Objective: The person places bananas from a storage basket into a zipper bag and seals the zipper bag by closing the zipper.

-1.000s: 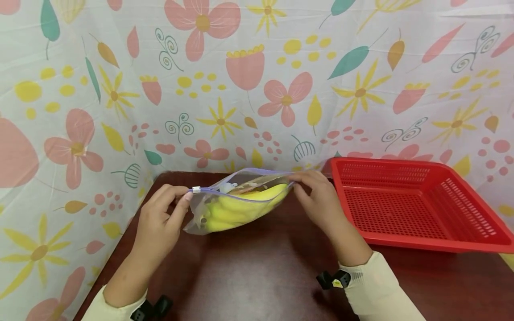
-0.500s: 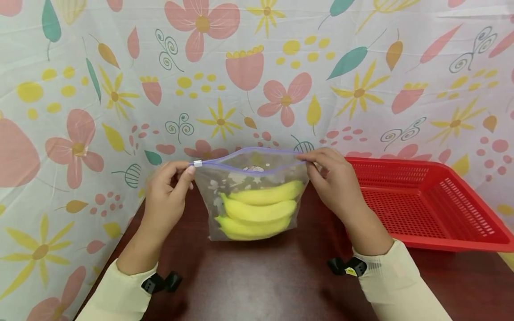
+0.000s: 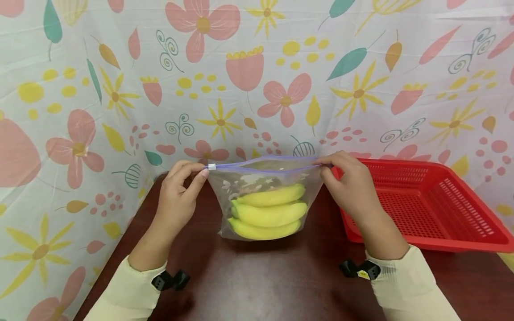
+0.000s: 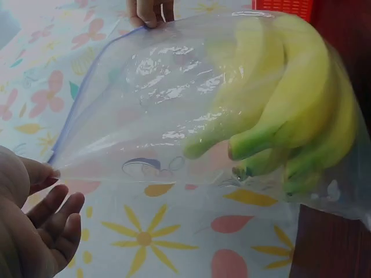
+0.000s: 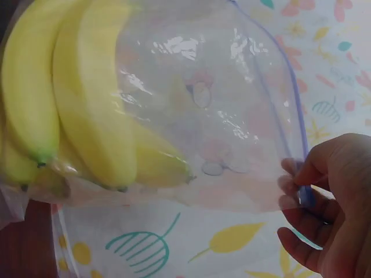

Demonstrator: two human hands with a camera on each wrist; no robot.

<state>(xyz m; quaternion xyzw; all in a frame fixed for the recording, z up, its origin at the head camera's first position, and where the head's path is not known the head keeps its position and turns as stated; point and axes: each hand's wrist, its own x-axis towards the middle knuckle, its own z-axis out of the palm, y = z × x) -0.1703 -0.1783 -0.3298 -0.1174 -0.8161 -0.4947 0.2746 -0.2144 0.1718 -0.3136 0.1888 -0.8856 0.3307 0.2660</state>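
A clear zip bag (image 3: 281, 178) with a purple zip edge hangs between both hands, several yellow bananas (image 3: 269, 214) lying in its lower part. My left hand (image 3: 178, 191) pinches the top left corner, thumb and finger at the white slider (image 3: 212, 166). The opposite top corner is pinched by my right hand (image 3: 351, 187). Between the two hands the bag's mouth gapes slightly. In the left wrist view the banana stems (image 4: 252, 145) face the left hand (image 4: 40, 214). The right wrist view shows the right hand (image 5: 330, 202) gripping the purple zip strip (image 5: 298, 104).
A red perforated basket (image 3: 421, 243) stands on the dark brown table (image 3: 257, 285) at the right, partly behind my right forearm. A flower-printed cloth (image 3: 257, 111) covers the wall behind and to the left.
Both hands have lifted the bag from a tipped position to hanging upright, then shifted it right. Its mouth has narrowed. The bananas now show stacked at the bottom.
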